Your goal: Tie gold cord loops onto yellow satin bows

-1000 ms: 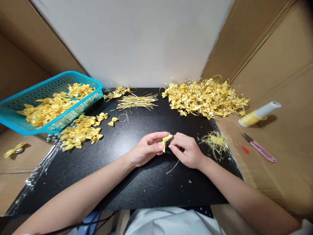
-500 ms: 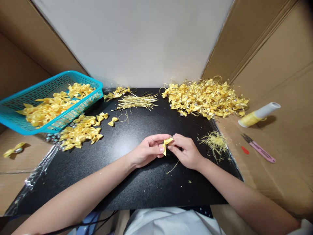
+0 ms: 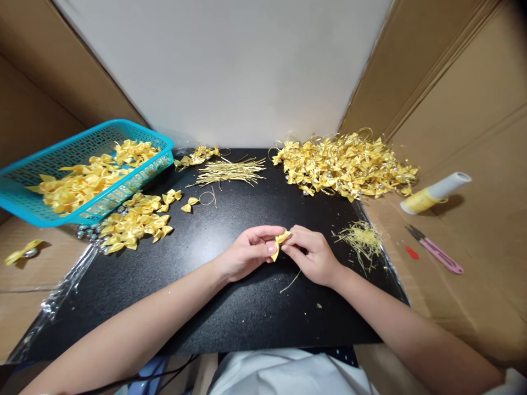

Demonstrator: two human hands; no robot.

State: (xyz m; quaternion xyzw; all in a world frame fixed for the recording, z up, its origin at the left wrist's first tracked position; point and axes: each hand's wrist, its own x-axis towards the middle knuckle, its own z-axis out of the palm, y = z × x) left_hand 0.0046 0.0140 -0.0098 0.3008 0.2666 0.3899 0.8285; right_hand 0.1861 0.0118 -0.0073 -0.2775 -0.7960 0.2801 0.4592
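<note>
Above the middle of the black work board [image 3: 230, 307], my left hand [image 3: 249, 253] pinches a small yellow ribbon bow [image 3: 281, 242] between thumb and fingers. My right hand [image 3: 313, 255] is closed at the bow's right end, thumb and forefinger pressed together. A thin gold cord [image 3: 291, 281] hangs out below my right hand; its upper part is hidden by the fingers. Whatever lies behind the bow cannot be seen.
A turquoise basket [image 3: 53, 219] of bows stands at left, beside loose bows [image 3: 135, 222] and silver bells [image 3: 88, 231]. Gold cords [image 3: 233, 171] lie at the back. On the right are corded bows [image 3: 346, 164], thread scraps [image 3: 362, 238], pink snips [image 3: 438, 252] and a tube [image 3: 436, 192].
Both hands stay almost in place. The bow has shifted and turned very slightly between the fingers.
</note>
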